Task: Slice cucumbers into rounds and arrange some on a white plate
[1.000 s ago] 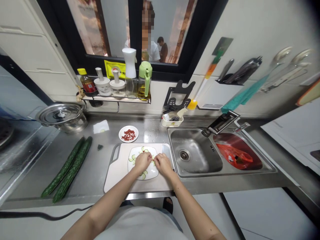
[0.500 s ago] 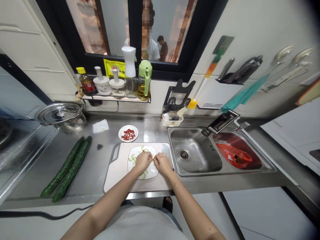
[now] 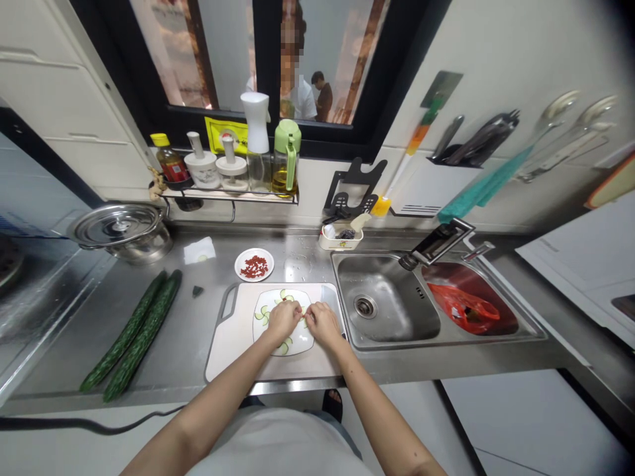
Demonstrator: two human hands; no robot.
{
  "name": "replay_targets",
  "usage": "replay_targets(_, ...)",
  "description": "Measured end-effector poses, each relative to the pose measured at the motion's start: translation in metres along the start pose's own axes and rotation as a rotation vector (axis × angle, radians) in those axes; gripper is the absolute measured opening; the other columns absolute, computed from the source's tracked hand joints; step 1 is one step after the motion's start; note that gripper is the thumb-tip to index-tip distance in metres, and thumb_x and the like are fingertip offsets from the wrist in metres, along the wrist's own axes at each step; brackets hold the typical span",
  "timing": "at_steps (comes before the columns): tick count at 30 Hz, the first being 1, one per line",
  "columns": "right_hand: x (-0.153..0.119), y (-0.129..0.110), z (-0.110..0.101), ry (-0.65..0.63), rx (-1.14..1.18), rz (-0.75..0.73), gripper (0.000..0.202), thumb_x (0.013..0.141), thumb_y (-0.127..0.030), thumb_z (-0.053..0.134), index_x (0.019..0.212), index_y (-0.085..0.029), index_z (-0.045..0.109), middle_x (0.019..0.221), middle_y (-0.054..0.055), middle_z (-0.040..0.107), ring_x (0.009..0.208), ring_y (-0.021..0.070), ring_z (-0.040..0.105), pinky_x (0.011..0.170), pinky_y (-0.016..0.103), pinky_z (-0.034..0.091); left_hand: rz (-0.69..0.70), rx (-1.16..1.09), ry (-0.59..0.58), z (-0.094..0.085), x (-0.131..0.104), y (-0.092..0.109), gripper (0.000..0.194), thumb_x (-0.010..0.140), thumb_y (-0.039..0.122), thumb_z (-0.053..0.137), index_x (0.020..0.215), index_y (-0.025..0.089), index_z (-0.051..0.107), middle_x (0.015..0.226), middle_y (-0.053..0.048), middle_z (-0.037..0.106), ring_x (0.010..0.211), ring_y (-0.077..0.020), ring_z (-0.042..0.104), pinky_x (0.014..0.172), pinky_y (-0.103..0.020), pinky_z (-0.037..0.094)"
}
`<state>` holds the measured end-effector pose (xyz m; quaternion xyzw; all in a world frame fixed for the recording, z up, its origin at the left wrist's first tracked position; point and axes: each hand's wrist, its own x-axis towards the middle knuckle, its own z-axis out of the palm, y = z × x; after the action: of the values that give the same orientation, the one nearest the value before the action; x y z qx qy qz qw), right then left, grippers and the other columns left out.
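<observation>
A white square plate [image 3: 294, 345] lies on the cutting board [image 3: 233, 340], with thin cucumber slices [image 3: 262, 316] fanned in small groups around its rim. My left hand [image 3: 284, 322] hovers over the middle of the plate, its fingertips pinched together. From the plate's right side my right hand [image 3: 322, 322] reaches in, also pinching, and the fingertips of both almost meet. A tiny reddish bit seems to show between them, too small to make out. Behind the board a small round plate [image 3: 270, 271] holds small dried red pieces [image 3: 254, 266] that look like goji berries.
Two whole cucumbers [image 3: 141, 337] lie to the left, near a lidded steel pot [image 3: 122, 231] and a white paper [image 3: 199, 250]. A double sink [image 3: 391, 304] with a tap [image 3: 436, 246] is on the right. Seasoning bottles stand on a wall rack [image 3: 233, 196].
Both hands stay almost in the same place over the plate, fingers still pinched. Nothing else has visibly moved.
</observation>
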<state>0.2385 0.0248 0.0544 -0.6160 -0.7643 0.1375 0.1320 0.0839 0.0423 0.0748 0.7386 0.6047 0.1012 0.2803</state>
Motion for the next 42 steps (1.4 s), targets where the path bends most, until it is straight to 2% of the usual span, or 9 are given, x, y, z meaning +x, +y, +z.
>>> replay_targets(7,0.001,0.004,-0.008,0.073,0.070,0.058,0.010,0.084,-0.021,0.050,0.078,-0.019,0.057,0.079,0.003,0.059,0.079,0.0156,0.049,0.070,0.024,0.033,-0.008,-0.014,0.028,-0.006,-0.003,-0.001,0.015,0.086,0.026,0.051,0.090,0.021,0.064,0.091,-0.003,0.068,0.089,-0.0167,0.061,0.074,-0.025,0.039)
replay_targets(16,0.002,0.001,0.002,0.002,0.019,0.102,0.008,0.084,-0.024,0.053,0.080,-0.020,0.058,0.085,0.004,0.061,0.085,0.0170,0.051,0.072,0.025,0.033,0.005,0.025,-0.002,0.001,0.000,0.000,0.013,0.085,0.029,0.055,0.090,0.022,0.064,0.092,-0.003,0.067,0.093,-0.0169,0.060,0.076,-0.024,0.039)
replay_targets(31,0.002,-0.003,0.002,-0.003,0.003,0.088,0.006,0.083,-0.022,0.054,0.079,-0.020,0.058,0.084,0.004,0.062,0.084,0.0171,0.051,0.071,0.025,0.033,-0.006,0.034,-0.010,0.001,0.000,0.001,0.014,0.085,0.030,0.055,0.092,0.022,0.065,0.094,-0.003,0.067,0.093,-0.0171,0.060,0.077,-0.025,0.040)
replay_targets(36,0.002,-0.001,-0.009,0.067,0.137,0.115,0.010,0.082,-0.021,0.050,0.076,-0.019,0.057,0.075,0.002,0.060,0.077,0.0150,0.052,0.069,0.023,0.034,-0.007,-0.006,0.022,-0.003,-0.002,0.001,0.015,0.085,0.027,0.052,0.090,0.022,0.065,0.092,-0.003,0.068,0.090,-0.0167,0.060,0.075,-0.024,0.039)
replay_targets(42,-0.001,-0.007,-0.034,0.241,0.310,0.144,0.015,0.083,-0.027,0.046,0.074,-0.020,0.056,0.072,0.001,0.058,0.070,0.0147,0.051,0.066,0.024,0.037,0.012,-0.087,0.082,-0.014,-0.009,-0.004,0.016,0.085,0.027,0.050,0.086,0.022,0.065,0.085,-0.002,0.067,0.084,-0.0161,0.059,0.070,-0.024,0.037)
